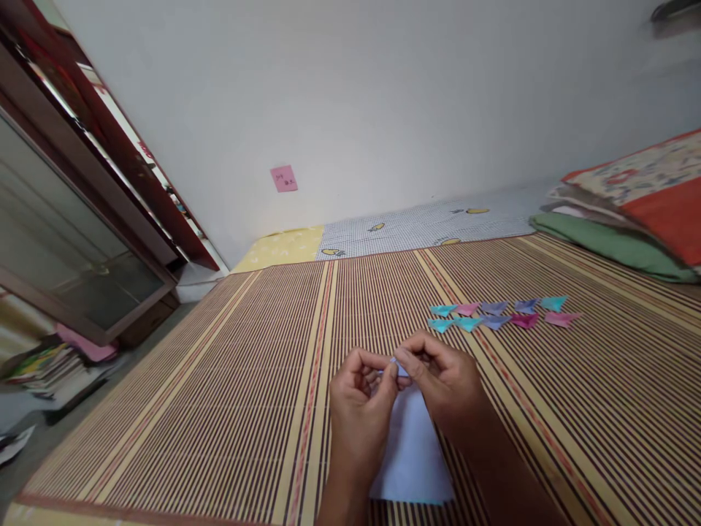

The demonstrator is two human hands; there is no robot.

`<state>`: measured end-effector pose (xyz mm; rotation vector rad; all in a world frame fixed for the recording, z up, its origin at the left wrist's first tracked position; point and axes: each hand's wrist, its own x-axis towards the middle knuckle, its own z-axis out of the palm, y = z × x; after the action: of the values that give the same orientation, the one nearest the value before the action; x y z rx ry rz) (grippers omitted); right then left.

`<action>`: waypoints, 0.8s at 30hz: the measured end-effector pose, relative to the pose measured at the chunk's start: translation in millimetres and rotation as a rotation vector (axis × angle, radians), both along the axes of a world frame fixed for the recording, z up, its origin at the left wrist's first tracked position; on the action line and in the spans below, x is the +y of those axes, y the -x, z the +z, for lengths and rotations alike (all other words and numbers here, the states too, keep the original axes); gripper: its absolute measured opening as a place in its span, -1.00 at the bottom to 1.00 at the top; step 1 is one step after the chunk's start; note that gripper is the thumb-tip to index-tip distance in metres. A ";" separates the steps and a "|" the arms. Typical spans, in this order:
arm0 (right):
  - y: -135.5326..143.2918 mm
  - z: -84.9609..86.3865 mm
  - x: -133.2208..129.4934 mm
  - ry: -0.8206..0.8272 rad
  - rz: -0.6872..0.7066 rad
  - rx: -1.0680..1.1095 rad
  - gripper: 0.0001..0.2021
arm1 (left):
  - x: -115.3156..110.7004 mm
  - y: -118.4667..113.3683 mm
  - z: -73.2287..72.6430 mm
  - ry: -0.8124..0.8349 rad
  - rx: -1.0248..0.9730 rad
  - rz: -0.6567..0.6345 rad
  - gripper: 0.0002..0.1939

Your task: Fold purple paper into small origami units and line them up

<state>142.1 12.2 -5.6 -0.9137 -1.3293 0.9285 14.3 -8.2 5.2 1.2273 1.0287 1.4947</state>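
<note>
Between my two hands is a small piece of folded lavender paper, pinched at its edges. My left hand grips its left side between thumb and forefinger. On the other side my right hand holds it with thumb and fingertips; part of the piece is hidden behind the fingers. Below the hands lies a stack of pale lavender paper sheets, with a turquoise edge showing at the bottom. Ahead and to the right, several small folded paper pieces in turquoise, pink, purple and magenta lie in two rows.
A striped bamboo mat covers the bed. Folded bedding and a floral orange pillow are piled at the right. A pink note sticks to the wall. Books and a glass-fronted cabinet stand at the left.
</note>
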 end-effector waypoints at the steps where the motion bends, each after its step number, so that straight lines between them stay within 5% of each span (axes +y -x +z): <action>1: -0.9 -0.7 0.9 -0.006 -0.017 0.004 -0.76 | -0.1 -0.1 0.5 0.016 -0.018 -0.007 -0.86; 8: -7.4 -6.2 5.0 -0.024 -0.070 -0.018 -0.75 | -0.1 -1.4 6.4 0.095 -0.164 -0.034 -0.75; 18: 1.8 0.7 -2.0 -0.170 -0.159 -0.077 -0.80 | 0.9 2.5 4.0 0.136 -0.100 -0.076 -0.82; 24: 0.7 -4.1 0.0 -0.066 -0.122 -0.013 -0.77 | 0.9 5.2 1.1 0.102 -0.078 -0.098 -0.83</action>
<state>141.4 12.2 -9.7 -0.9401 -1.2927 0.7816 9.1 -7.3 6.3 1.1230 0.9678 1.3868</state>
